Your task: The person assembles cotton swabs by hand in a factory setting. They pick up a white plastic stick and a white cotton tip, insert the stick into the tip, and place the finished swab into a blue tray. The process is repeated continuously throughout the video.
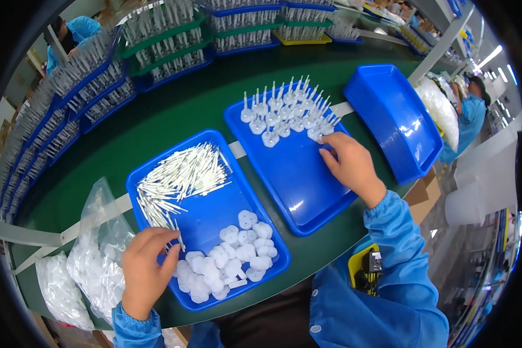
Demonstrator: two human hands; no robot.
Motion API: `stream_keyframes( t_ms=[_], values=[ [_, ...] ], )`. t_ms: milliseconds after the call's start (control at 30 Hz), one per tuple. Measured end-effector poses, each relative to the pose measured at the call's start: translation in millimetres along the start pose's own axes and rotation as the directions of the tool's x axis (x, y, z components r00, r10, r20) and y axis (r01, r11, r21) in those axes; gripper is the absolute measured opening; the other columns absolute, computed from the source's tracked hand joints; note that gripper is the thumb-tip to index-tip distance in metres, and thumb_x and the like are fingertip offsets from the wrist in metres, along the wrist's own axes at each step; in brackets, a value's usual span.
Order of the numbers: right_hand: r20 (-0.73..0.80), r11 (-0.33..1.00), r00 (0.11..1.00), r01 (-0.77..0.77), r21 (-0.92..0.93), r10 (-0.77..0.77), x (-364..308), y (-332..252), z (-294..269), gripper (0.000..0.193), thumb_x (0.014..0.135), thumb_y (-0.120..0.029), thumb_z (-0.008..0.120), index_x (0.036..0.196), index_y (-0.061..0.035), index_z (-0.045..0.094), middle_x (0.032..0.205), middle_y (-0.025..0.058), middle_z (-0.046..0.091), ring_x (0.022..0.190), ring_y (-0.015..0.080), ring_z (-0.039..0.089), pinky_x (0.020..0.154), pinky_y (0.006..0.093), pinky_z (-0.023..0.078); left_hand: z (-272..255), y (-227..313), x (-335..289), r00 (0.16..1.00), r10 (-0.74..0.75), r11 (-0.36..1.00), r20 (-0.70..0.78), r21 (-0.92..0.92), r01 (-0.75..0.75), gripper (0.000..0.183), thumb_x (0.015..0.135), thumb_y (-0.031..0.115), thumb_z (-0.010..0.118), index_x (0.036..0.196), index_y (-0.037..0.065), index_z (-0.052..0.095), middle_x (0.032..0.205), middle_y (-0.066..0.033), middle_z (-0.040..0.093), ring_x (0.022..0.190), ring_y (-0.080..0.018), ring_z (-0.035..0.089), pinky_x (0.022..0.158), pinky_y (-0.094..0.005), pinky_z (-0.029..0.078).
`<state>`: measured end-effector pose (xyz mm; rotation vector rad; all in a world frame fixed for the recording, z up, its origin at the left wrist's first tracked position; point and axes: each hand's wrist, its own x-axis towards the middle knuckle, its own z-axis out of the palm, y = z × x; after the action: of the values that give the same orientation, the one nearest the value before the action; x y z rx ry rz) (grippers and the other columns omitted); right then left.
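My left hand (pixel 146 268) rests at the near left corner of a blue tray (pixel 206 214), fingers curled around thin white sticks (pixel 180 174) from the pile in that tray. White round caps (pixel 232 255) lie heaped in the same tray's near end. My right hand (pixel 351 165) reaches into a second blue tray (pixel 298 174), fingertips on an assembled white piece at the edge of several upright cap-and-stick pieces (pixel 287 110) standing at its far end.
A third blue tray (pixel 394 122) with nothing in it sits at the right. Clear bags of white parts (pixel 95 255) lie at the left. Stacked blue and green racks (pixel 156 52) of finished pieces line the far table edge. Other people in blue work at the far left and right.
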<state>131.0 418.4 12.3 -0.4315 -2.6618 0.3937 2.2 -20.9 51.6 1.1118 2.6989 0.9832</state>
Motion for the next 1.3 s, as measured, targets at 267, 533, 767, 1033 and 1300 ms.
stream_keyframes(
  t_ms=[267, 533, 767, 1033, 1300],
  values=[
    [0.1, 0.83, 0.836, 0.508, 0.229, -0.539, 4, -101, 25, 0.017, 0.089, -0.013, 0.083, 0.105, -0.0093, 0.081, 0.103, 0.0093, 0.079, 0.095, 0.0304, 0.076, 0.082, 0.0439, 0.058, 11, -33, 6, 0.977, 0.143, 0.933, 0.155, 0.309, -0.186, 0.022, 0.083, 0.018, 0.088, 0.101, 0.012, 0.077, 0.092, -0.0053, 0.075, 0.083, -0.0299, 0.072, 0.078, -0.041, 0.053],
    [0.134, 0.656, 0.666, 0.746, -0.111, -0.734, 36, -170, 91, 0.007, 0.082, -0.011, 0.073, 0.089, -0.0091, 0.072, 0.092, 0.0077, 0.074, 0.09, 0.025, 0.074, 0.079, 0.0393, 0.056, 24, -42, 19, 1.0, 0.015, 0.923, -0.023, -0.384, -0.022, 0.03, 0.09, -0.007, 0.077, 0.117, 0.004, 0.069, 0.101, -0.0115, 0.074, 0.091, -0.0277, 0.079, 0.078, -0.0348, 0.062],
    [0.227, 0.795, 0.761, 0.582, 0.175, -0.607, 51, -181, 91, 0.018, 0.079, -0.008, 0.081, 0.093, -0.0045, 0.071, 0.092, 0.012, 0.074, 0.09, 0.0315, 0.075, 0.08, 0.0408, 0.057, 44, -23, 26, 0.994, 0.054, 0.995, 0.098, 0.074, -0.061, 0.036, 0.088, 0.014, 0.085, 0.122, 0.01, 0.074, 0.096, -0.0065, 0.077, 0.088, -0.0285, 0.077, 0.075, -0.0405, 0.061],
    [0.234, 0.542, 0.955, -0.1, 0.834, -0.184, 11, -147, 82, 0.009, 0.101, 0.002, 0.073, 0.109, -0.0007, 0.072, 0.096, 0.003, 0.075, 0.091, 0.0082, 0.069, 0.082, 0.0253, 0.054, 51, -12, 37, 0.905, 0.387, 0.921, 0.177, -0.032, -0.388, 0.04, 0.091, 0.006, 0.076, 0.129, 0.016, 0.075, 0.119, -0.0033, 0.075, 0.1, -0.0279, 0.073, 0.082, -0.0391, 0.062],
    [0.234, 0.574, 0.964, -0.124, 0.81, -0.122, 2, -135, 70, 0.02, 0.098, 0.002, 0.076, 0.118, 0.002, 0.078, 0.092, 0.0051, 0.076, 0.082, 0.011, 0.069, 0.077, 0.0274, 0.054, 47, -20, 51, 0.981, 0.103, 0.906, 0.162, -0.422, -0.026, 0.045, 0.103, -0.002, 0.061, 0.143, 0.015, 0.073, 0.125, -0.0063, 0.07, 0.099, -0.0176, 0.07, 0.086, -0.0313, 0.062]
  ],
)
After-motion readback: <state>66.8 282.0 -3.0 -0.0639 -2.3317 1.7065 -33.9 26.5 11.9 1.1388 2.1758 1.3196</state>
